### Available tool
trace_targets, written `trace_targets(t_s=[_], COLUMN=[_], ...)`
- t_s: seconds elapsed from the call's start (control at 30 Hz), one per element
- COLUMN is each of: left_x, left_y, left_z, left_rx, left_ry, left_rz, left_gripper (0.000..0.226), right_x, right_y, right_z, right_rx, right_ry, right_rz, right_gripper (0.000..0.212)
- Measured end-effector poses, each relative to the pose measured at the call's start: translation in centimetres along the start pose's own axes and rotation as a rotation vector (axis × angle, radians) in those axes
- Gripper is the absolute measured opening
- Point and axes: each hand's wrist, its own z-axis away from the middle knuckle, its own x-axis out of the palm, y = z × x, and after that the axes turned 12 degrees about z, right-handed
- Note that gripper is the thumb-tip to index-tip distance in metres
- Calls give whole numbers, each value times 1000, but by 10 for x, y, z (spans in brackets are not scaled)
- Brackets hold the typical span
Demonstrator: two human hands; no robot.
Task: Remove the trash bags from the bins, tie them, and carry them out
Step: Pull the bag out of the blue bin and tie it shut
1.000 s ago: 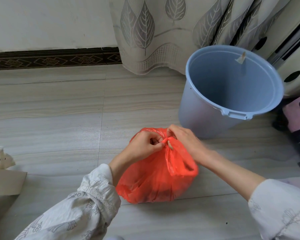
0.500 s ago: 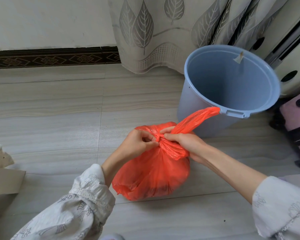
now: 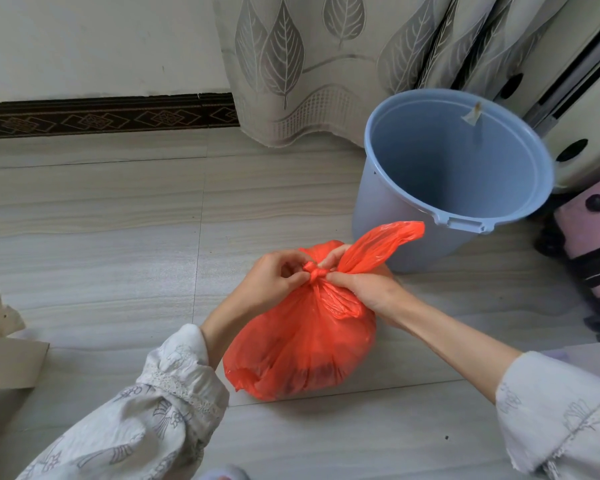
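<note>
A full orange-red trash bag sits on the tiled floor in front of me. Its top is gathered into a small knot between my hands. My left hand pinches the plastic at the knot's left side. My right hand grips the bag's neck on the right, and a loose end of the bag sticks up and to the right from it. Just behind stands a light blue plastic bin, upright, with no bag in it and a scrap stuck near its far rim.
A leaf-patterned curtain hangs behind the bin. White furniture and a pink and black object crowd the right side. Cardboard and a white crumpled thing lie at the left edge. Bare floor stretches to the left.
The loose end was pulled out to the right through the knot, then slackened and now stands shorter. The knot has tightened. Both hands stay at the bag's top.
</note>
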Motion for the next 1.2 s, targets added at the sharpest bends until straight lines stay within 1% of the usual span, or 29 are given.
trace_targets(t_s=[0.1,0.17,0.27,0.4,0.57,0.7,0.83,1.0,1.07,1.13,1.2], left_x=[-4,-6,-5,-5,-2,-1,-1,-11,-17,-19,-16], left_y=[1,3,4,4,-5,-9,-12,-9,1,17,42], left_z=[1,1,1,2,4,0,1,4,9,21,35], left_rx=[-57,-77,-35,-15,-41,-64,-37,-77,-124,-222,-324], left_ry=[-13,-38,12,95,181,208,232,141,85,-51,-261], left_rz=[103,118,-40,-188,-237,-286,-305,-342,-393,-445,-466], left_gripper=[10,2,7,9,8,8,9,8,12,21,35], right_x=[-1,-3,-8,-16,-29,-30,-32,-28,-26,-26,-32], right_y=[-2,-6,-7,-1,8,14,15,12,3,-13,-33], right_z=[0,1,2,1,8,11,12,14,15,23,35], right_rx=[-59,-73,-49,0,109,177,205,216,215,236,291], right_ry=[25,38,39,-51,-122,-156,-180,-174,-189,-203,-185], right_rz=[133,204,221,252,150,150,152,211,273,330,335], right_gripper=[19,5,10,20,28,25,24,22,23,23,23])
